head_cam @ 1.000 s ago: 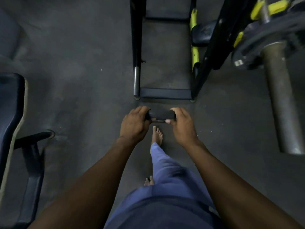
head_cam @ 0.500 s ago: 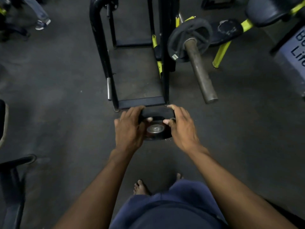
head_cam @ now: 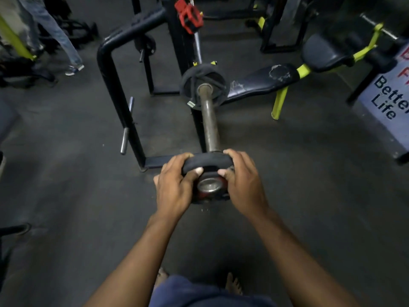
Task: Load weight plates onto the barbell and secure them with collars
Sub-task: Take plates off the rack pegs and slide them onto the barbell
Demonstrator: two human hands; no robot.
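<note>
Dark printed words "Better" and "Life" read on the white sign board (head_cam: 389,107) at the far right, with red letters above them cut off by the frame edge. A small pale label sits on the rim of the black rubber weight plate (head_cam: 192,85) already on the bar, but its writing is too small to read.

Both hands grip a small round black weight plate with a steel-ringed centre hole and red hub (head_cam: 208,176), held tilted at the near tip of the grey steel barbell sleeve (head_cam: 209,122). The left hand (head_cam: 174,187) clasps its left rim, thumb pressed on the near face and fingers curled behind. The right hand (head_cam: 243,182) mirrors this on the right rim. The sleeve's end is hidden behind the held plate, so whether it has entered the hole cannot be told.

A red plastic clamp collar (head_cam: 189,15) hangs far up the black steel rack (head_cam: 115,85). To the right lies a worn black padded bench with yellow-green legs (head_cam: 265,83). At the far left, another person's jeans-clad legs (head_cam: 55,34) are cut off above. Bare toes show at the near edge.
</note>
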